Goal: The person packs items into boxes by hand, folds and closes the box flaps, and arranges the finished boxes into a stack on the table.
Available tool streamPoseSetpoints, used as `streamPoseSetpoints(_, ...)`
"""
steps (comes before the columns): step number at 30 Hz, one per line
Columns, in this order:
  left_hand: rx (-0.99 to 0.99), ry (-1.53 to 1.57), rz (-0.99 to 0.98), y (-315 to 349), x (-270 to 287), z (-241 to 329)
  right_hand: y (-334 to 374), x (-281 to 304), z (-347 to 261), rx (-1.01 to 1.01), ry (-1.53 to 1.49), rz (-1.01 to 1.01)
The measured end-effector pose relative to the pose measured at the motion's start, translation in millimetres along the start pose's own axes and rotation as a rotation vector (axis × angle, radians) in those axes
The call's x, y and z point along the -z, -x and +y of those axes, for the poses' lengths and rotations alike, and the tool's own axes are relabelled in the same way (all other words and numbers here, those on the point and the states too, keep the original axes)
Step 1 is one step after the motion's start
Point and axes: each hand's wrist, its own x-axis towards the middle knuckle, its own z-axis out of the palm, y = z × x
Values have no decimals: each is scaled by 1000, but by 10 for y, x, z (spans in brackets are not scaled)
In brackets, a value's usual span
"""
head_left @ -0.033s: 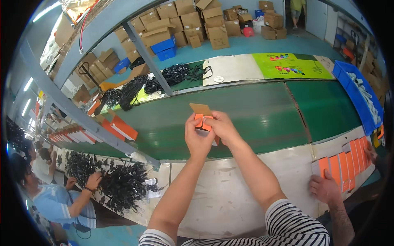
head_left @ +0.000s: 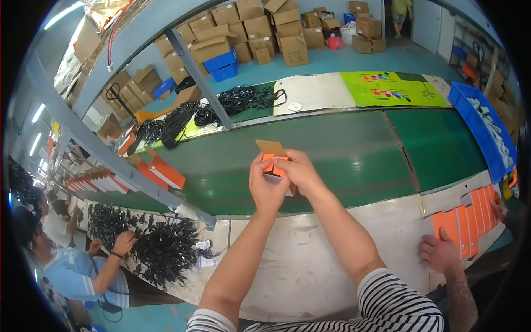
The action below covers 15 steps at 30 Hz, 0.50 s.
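Observation:
Over the green conveyor belt (head_left: 332,160), I hold a small orange-and-white box (head_left: 280,170) with its brown cardboard flap (head_left: 269,147) standing up at the far side. My left hand (head_left: 264,185) is wrapped round the box's left side, thumb at its orange top flaps. From the right, my right hand (head_left: 302,169) grips the same box, its thumb and fingers on the orange flaps. My fingers hide most of the box's body, and its inside does not show.
To the right, a co-worker's hand (head_left: 440,254) is beside a row of orange boxes (head_left: 467,229). Black cables (head_left: 166,252) are heaped at left near another person. Several orange boxes (head_left: 167,172) stand on the belt beyond a metal post (head_left: 130,171). A blue bin (head_left: 475,119) sits far right.
The co-worker's hand at right has shifted slightly off the row of orange boxes. The hand of the person at left has moved a little. My hands and the box stay in place.

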Motion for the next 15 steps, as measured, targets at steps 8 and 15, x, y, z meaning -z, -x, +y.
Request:
streamPoseSetpoints(8, 120, -53, -134, -77, 143, 151, -22, 0, 75, 16, -87, 3)
streamPoseSetpoints(15, -19, -87, -112, -131, 117, 64, -193, 27, 223, 301, 219, 1)
